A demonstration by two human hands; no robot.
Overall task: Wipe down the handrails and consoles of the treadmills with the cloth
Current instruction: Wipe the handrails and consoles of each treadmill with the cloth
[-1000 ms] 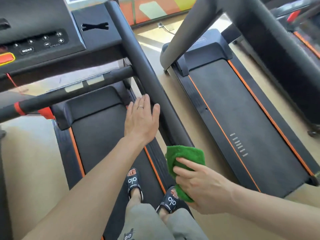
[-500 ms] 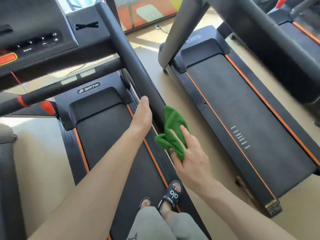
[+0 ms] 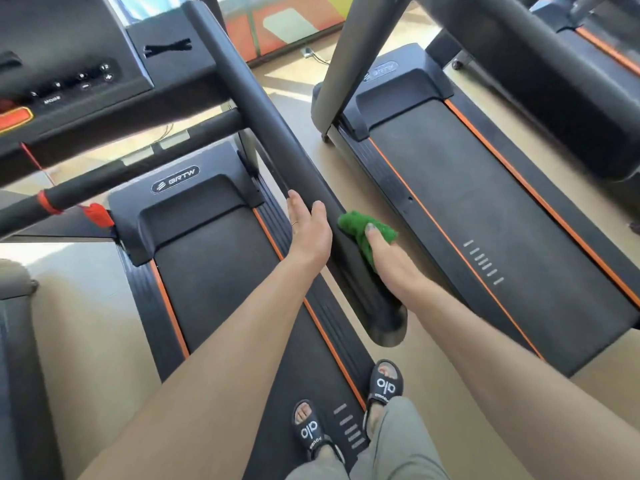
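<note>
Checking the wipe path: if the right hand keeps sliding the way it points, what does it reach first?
The right hand with the cloth points up the handrail; nothing blocks it before the console, probably.

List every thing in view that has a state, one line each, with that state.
green cloth: bunched, pressed against the handrail's right side.
right hand: holds the cloth on the rail.
left hand: fingers straight, resting on the rail's left side.
handrail: being wiped near its lower end.
console: untouched, display not readable.
red safety clip: hanging by the crossbar.
</note>
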